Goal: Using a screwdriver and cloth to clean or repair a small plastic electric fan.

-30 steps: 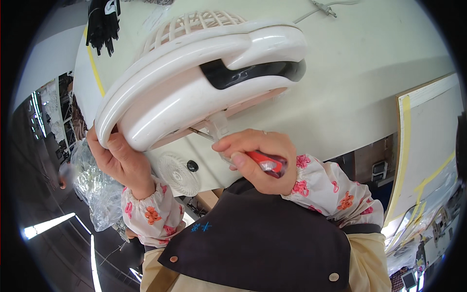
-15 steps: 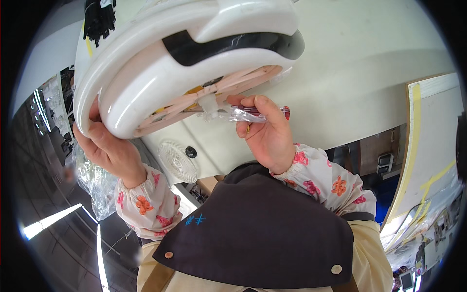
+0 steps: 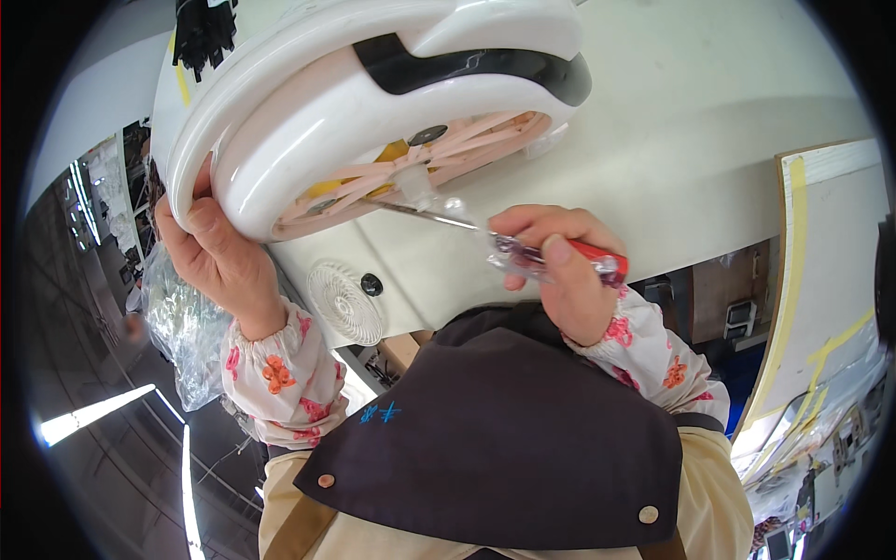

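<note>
A large glossy white rounded housing point(image 3: 299, 135) with a black curved inset point(image 3: 467, 70) tilts up over the table. My left hand point(image 3: 224, 266) is closed around the lower end of its curved white rim. Pale pink spokes point(image 3: 476, 140) show in its underside, with yellow parts behind them and a translucent white piece point(image 3: 411, 182) near the middle. My right hand point(image 3: 569, 271) grips a screwdriver point(image 3: 429, 216) by its red handle, which is partly wrapped in clear plastic. The shaft points left to the spokes; whether its tip touches a screw I cannot tell.
A small white ribbed fan grille point(image 3: 341, 303) lies on the pale table point(image 3: 681, 140), beside a black knob point(image 3: 371, 284). Black strips point(image 3: 203, 37) hang at the far left. A board with yellow tape point(image 3: 793, 243) stands at right; clear plastic bags point(image 3: 191, 327) are at left.
My right hand has moved right and nearer to me with the screwdriver, whose metal shaft now shows against the spokes. The housing and my left hand have shifted slightly right.
</note>
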A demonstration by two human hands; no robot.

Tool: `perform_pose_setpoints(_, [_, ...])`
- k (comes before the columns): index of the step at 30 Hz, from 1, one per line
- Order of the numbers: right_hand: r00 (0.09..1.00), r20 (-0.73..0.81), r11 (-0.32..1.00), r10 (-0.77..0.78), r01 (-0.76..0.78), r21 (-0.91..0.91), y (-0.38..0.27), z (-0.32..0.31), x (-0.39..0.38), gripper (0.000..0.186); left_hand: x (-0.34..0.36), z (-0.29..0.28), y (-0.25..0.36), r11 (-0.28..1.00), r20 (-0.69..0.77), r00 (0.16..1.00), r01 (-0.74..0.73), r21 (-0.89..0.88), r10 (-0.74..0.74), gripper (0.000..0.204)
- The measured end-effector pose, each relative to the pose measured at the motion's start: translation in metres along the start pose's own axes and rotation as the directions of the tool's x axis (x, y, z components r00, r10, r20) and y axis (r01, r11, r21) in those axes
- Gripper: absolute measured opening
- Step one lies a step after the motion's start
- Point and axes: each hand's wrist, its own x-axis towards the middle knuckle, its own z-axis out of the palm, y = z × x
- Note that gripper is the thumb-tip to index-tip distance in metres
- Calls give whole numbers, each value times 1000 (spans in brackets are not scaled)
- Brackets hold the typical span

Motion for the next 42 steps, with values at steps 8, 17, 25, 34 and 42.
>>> perform_pose_setpoints(8, [998,-7,973,69,-69,-222,21,0,-3,19,0,2,1,999,-8,1000,17,-37,-17,33])
perform_pose_setpoints(17, [955,-166,924,244,-178,338,45,0,18,22,1,2,0,1000,-5,1000,3,-11,-3,33])
perform_pose_setpoints(25, [982,-102,980,161,-171,-97,34,8,8,17,1,1,1,999,20,999,31,-29,-31,33])
perform_pose_setpoints(34, [976,-148,982,161,-173,-75,27,-6,13,24,-1,0,-1,1000,20,1000,18,2,-18,35])
perform_pose_setpoints(42, [974,-134,975,184,-198,-99,27,6,21,17,0,1,1,999,-8,999,53,-9,-53,36])
